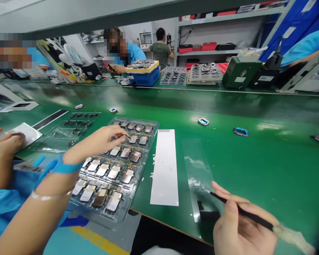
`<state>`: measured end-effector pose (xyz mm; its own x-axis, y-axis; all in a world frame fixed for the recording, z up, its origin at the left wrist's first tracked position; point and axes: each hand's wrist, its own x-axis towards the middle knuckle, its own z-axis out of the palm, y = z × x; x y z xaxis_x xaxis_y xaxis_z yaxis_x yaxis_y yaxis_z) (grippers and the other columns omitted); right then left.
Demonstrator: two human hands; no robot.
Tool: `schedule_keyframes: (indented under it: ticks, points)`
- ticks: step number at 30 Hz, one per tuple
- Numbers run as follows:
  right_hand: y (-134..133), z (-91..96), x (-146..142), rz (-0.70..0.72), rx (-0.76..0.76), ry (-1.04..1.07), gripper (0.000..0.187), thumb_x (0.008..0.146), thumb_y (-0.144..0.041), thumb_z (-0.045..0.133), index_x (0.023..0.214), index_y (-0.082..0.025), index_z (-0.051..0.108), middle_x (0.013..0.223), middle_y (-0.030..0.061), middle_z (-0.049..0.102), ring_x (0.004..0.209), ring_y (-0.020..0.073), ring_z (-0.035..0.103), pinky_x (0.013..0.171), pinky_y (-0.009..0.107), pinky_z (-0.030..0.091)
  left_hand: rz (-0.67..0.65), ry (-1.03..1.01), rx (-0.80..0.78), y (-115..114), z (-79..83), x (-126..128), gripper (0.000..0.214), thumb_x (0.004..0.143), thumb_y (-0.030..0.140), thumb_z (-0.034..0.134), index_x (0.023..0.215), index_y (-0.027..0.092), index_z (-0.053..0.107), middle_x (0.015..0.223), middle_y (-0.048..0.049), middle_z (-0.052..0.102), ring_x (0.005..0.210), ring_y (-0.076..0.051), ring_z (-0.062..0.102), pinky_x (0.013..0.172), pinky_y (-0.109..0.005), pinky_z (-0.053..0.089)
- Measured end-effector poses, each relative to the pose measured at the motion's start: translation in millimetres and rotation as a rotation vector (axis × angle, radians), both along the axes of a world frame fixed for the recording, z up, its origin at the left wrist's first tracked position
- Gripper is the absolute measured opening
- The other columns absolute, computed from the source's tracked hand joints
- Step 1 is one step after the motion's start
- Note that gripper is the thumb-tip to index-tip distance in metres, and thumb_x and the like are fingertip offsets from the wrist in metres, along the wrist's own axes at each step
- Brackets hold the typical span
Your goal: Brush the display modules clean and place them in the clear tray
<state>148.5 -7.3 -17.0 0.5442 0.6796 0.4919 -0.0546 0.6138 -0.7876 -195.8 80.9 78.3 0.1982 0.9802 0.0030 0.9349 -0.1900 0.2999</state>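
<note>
My left hand (pixel 110 138), with a blue strap and a clear bangle on its wrist, reaches over a clear plastic tray (pixel 122 209). Its thumb and fingers pinch at a small dark piece among the upper rows; what it is I cannot make out. Rows of flat, rounded silver parts (pixel 114 201) with orange tabs fill the tray. At the lower right, my right hand (pixel 241 226) is closed around slim black tweezers (pixel 251 216), their rear end wrapped in pale film. Their thin metal tip is over a clear film strip (pixel 199 166). Left of that lies a white strip (pixel 164 170).
Small framed parts (pixel 203 121) lie spaced along the green bench (pixel 268 170). To my left, a co-worker's hand (pixel 9 143) is by a white sheet and another clear tray (pixel 55 132). Across the bench are a blue box (pixel 146 77), stacked trays (pixel 204 74) and seated people.
</note>
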Motion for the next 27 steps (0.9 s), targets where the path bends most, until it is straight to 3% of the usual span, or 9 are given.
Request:
schedule_keyframes:
  ticks: [2, 4, 6, 8, 12, 15, 22, 27]
  points:
    - [3, 1.9, 5, 0.015, -0.097, 0.026, 0.017, 0.088, -0.008, 0.067, 0.094, -0.018, 0.055, 0.080, 0.0015, 0.074, 0.077, 0.0194, 0.076, 0.081, 0.042, 0.065, -0.103, -0.101, 0.134, -37, -1.1, 36, 0.018, 0.090, 0.037, 0.060, 0.088, 0.023, 0.071, 0.088, -0.0041, 0.075, 0.082, -0.022, 0.069, 0.071, -0.031, 0.052]
    - [5, 4.4, 14, 0.071, -0.232, -0.003, 0.014, 0.090, -0.015, 0.067, 0.094, -0.019, 0.055, 0.082, 0.0023, 0.075, 0.076, 0.0182, 0.077, 0.073, 0.033, 0.066, -0.211, -0.210, 0.237, -74, -9.9, 75, 0.008, 0.091, 0.028, 0.063, 0.094, 0.028, 0.071, 0.088, -0.0002, 0.077, 0.080, -0.020, 0.072, 0.073, -0.030, 0.056]
    - [6, 6.4, 28, 0.147, -0.345, -0.076, 0.014, 0.089, -0.021, 0.069, 0.095, -0.020, 0.056, 0.084, 0.0037, 0.076, 0.077, 0.0173, 0.077, 0.067, 0.027, 0.064, -0.394, -0.340, 0.248, -102, -24.4, 112, 0.022, 0.097, 0.022, 0.056, 0.113, 0.031, 0.068, 0.096, 0.0009, 0.079, 0.085, -0.018, 0.074, 0.079, -0.029, 0.059]
    - [5, 6.0, 42, 0.237, -0.426, -0.173, 0.014, 0.089, -0.024, 0.070, 0.094, -0.020, 0.058, 0.085, 0.0044, 0.075, 0.078, 0.0171, 0.077, 0.068, 0.026, 0.064, -0.550, -0.475, 0.168, -118, -40.8, 144, 0.022, 0.097, 0.022, 0.059, 0.117, 0.028, 0.067, 0.097, 0.0001, 0.080, 0.087, -0.017, 0.075, 0.080, -0.026, 0.060]
    - [-4, -4.3, 61, 0.366, -0.526, -0.336, 0.013, 0.090, -0.029, 0.068, 0.094, -0.020, 0.059, 0.083, 0.0051, 0.074, 0.077, 0.0177, 0.076, 0.068, 0.027, 0.064, -0.570, -0.607, 0.093, -116, -68.4, 190, 0.012, 0.097, 0.025, 0.060, 0.105, 0.024, 0.069, 0.091, 0.0006, 0.079, 0.087, -0.016, 0.075, 0.079, -0.025, 0.060]
    - [-13, -13.4, 64, 0.362, -0.539, -0.453, 0.012, 0.091, -0.028, 0.066, 0.094, -0.020, 0.059, 0.086, 0.0054, 0.072, 0.077, 0.0182, 0.075, 0.068, 0.027, 0.063, -0.563, -0.583, 0.130, -105, -81.4, 206, 0.011, 0.098, 0.023, 0.057, 0.100, 0.021, 0.068, 0.093, -0.0024, 0.079, 0.094, -0.019, 0.074, 0.086, -0.032, 0.059]
    - [-19, -16.6, 65, 0.367, -0.525, -0.578, 0.006, 0.093, -0.023, 0.062, 0.096, -0.021, 0.057, 0.087, 0.0028, 0.069, 0.078, 0.0158, 0.074, 0.069, 0.025, 0.061, -0.579, -0.601, 0.133, -100, -93.5, 211, 0.011, 0.090, 0.010, 0.062, 0.098, 0.017, 0.064, 0.095, -0.0041, 0.077, 0.096, -0.020, 0.071, 0.087, -0.036, 0.056]
    - [-19, -16.1, 66, 0.372, -0.559, -0.531, 0.009, 0.093, -0.025, 0.063, 0.097, -0.021, 0.057, 0.086, 0.0028, 0.070, 0.078, 0.0160, 0.074, 0.068, 0.024, 0.060, -0.568, -0.613, 0.126, -98, -93.4, 211, 0.011, 0.090, 0.011, 0.061, 0.097, 0.018, 0.065, 0.093, -0.0032, 0.077, 0.092, -0.018, 0.072, 0.085, -0.033, 0.056]
